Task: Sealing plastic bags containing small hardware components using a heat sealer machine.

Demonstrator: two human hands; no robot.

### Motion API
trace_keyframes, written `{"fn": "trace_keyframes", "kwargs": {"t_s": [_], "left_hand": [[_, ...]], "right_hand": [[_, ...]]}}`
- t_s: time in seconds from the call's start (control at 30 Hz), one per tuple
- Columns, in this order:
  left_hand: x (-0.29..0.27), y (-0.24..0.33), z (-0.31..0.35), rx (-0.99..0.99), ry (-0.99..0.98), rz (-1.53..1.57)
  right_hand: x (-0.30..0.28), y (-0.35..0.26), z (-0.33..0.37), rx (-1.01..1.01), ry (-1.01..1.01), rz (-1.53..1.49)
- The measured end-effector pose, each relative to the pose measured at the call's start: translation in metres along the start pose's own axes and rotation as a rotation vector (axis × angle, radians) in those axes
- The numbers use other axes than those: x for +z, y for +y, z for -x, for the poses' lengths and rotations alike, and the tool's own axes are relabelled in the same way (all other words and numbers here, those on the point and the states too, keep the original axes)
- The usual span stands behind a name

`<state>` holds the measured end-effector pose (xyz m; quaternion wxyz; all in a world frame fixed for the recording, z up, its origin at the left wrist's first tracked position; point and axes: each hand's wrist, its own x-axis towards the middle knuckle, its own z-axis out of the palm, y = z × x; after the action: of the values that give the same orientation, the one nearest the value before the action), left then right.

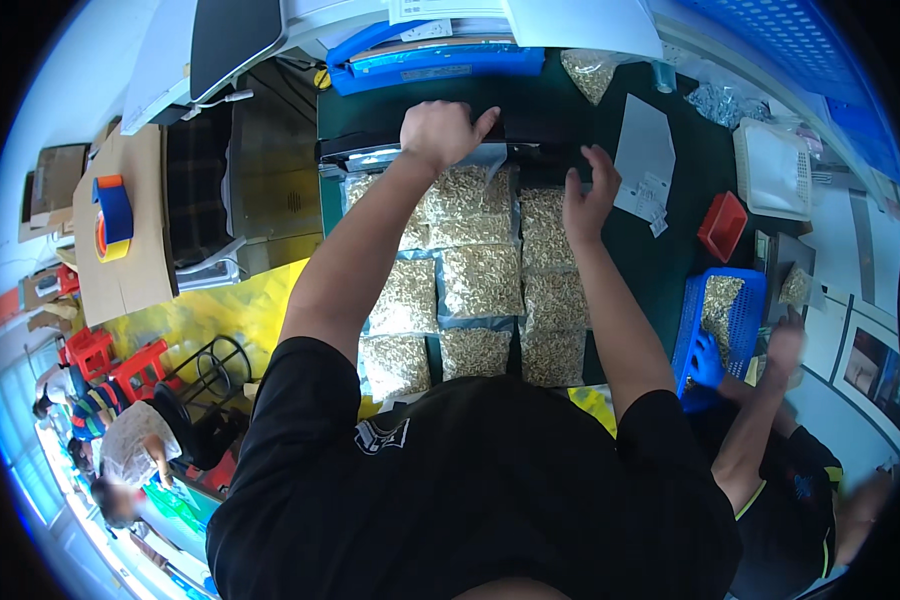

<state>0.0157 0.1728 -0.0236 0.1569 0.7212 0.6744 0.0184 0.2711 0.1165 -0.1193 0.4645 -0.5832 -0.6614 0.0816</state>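
Toward the far side of the dark green table, my left hand (438, 134) rests on a long black bar-shaped device (370, 146), which looks like a bag sealer. Its fingers curl over the bar and its thumb points right. Under that wrist and nearer me, clear bags (482, 280) of beige chopped pieces lie flat in rows, side by side. The top edge of one bag reaches up to the bar. My right hand (592, 195) hovers by the right column of bags, fingers apart and slightly bent, holding nothing. My left forearm hides part of the left column.
A co-worker's blue-gloved hand (708, 360) is at a blue basket (753, 300) of the same pieces, on the right. Nearby are a red tray (722, 226), a white basket (775, 170) and a white paper sheet (645, 150). At left, tape rolls (113, 215) sit on a cardboard box (140, 275).
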Motion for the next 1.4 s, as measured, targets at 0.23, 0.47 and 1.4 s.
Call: {"fn": "trace_keyframes", "kwargs": {"t_s": [0.23, 0.47, 1.4], "left_hand": [[0.011, 0.002, -0.004, -0.03, 0.059, -0.054], [0.016, 0.002, -0.007, -0.019, 0.124, -0.099], [0.017, 0.002, -0.005, -0.039, 0.121, -0.102]], "right_hand": [[0.015, -0.02, 0.06, 0.042, -0.175, -0.11], [0.019, -0.036, 0.079, -0.072, -0.282, -0.207], [-0.046, 0.015, 0.11, -0.236, -0.68, 0.469]]}}
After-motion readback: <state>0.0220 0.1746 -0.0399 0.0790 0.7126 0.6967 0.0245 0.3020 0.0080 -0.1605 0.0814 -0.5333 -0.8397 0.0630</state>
